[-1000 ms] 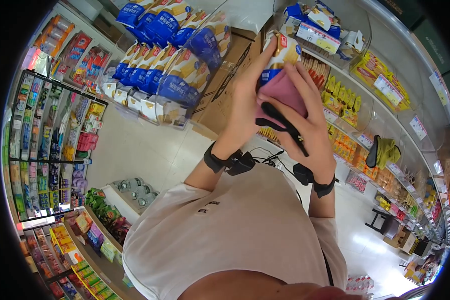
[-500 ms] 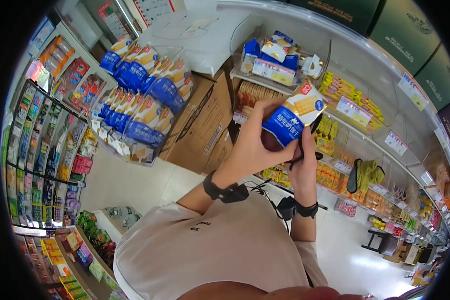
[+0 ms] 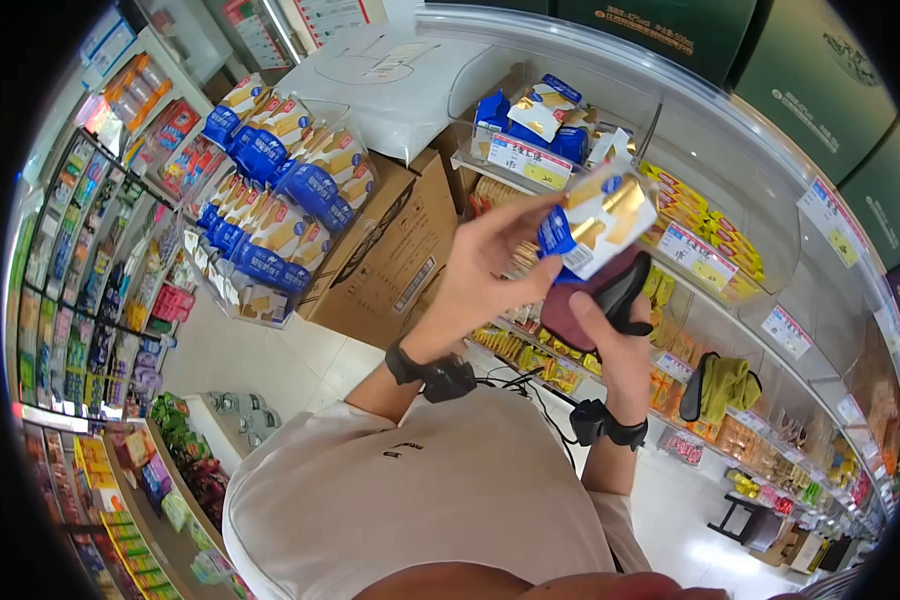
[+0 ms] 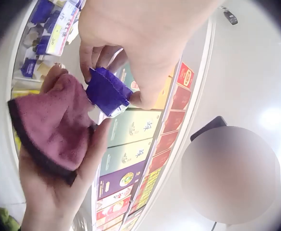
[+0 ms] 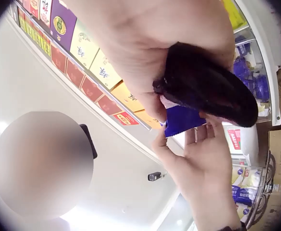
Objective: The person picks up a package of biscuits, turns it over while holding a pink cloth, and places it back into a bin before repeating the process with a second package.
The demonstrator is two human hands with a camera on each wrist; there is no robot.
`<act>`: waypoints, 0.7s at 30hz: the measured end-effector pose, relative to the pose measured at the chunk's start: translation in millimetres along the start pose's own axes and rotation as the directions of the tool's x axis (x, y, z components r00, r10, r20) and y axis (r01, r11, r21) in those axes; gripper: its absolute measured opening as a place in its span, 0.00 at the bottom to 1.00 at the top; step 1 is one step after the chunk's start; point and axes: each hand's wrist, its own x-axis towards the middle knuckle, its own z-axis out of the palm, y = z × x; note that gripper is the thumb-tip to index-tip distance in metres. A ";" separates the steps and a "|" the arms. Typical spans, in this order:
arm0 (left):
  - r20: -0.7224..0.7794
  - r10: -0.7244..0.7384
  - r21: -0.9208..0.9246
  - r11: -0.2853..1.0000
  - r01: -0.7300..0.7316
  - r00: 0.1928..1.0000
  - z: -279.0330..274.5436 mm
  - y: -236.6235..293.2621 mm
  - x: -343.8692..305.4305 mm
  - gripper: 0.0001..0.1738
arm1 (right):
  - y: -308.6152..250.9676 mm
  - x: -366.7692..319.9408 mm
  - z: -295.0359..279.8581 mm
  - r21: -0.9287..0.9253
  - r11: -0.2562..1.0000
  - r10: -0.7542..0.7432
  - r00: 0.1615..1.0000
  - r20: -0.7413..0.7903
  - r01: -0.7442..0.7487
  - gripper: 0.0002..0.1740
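Observation:
My left hand (image 3: 480,280) grips a blue and white biscuit packet (image 3: 615,225) at its blue end. The packet is tilted, and its white side with biscuit pictures faces up in the head view. Below it my right hand (image 3: 622,358) holds a mauve cloth (image 3: 568,312) with black edging, its thumb lying over the cloth. In the left wrist view, the cloth (image 4: 58,120) drapes over the right palm, close beside the packet's blue end (image 4: 109,91). The right wrist view shows the cloth's black part (image 5: 207,86) across the right hand, partly hiding the packet (image 5: 183,120).
A clear bin of similar packets (image 3: 270,245) stands at the left by a cardboard box (image 3: 395,260). Ahead, a shelf bin (image 3: 540,165) holds more blue packs, with yellow snacks (image 3: 685,205) to its right. A green cloth (image 3: 727,388) hangs on the shelf front.
The packet has turned in my hands, from its blue lettered front to its white side. My right hand with the cloth now sits lower beside it. The head view has swung toward the shelves.

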 end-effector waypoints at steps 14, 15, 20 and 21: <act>-0.142 0.634 0.925 0.359 -0.126 0.760 -65.6 -27.8 122.4 0.20 | 0.3 -1.9 -35.2 0.018 0.999 -0.034 0.997 0.075 0.033 0.17; -0.095 0.629 0.952 0.285 -0.115 0.772 -72.7 -34.1 131.7 0.21 | 0.1 -3.0 -37.4 -0.010 1.000 -0.019 0.997 0.073 0.020 0.17; -0.053 0.454 0.962 0.261 -0.075 0.890 -82.9 -50.9 151.7 0.21 | -0.3 -2.5 -41.9 0.001 0.999 -0.042 0.997 0.068 0.042 0.17; -0.028 0.428 0.965 0.247 -0.087 0.903 -79.7 -47.0 152.0 0.22 | -0.5 -2.5 -42.7 0.008 0.999 -0.032 0.998 0.061 0.032 0.17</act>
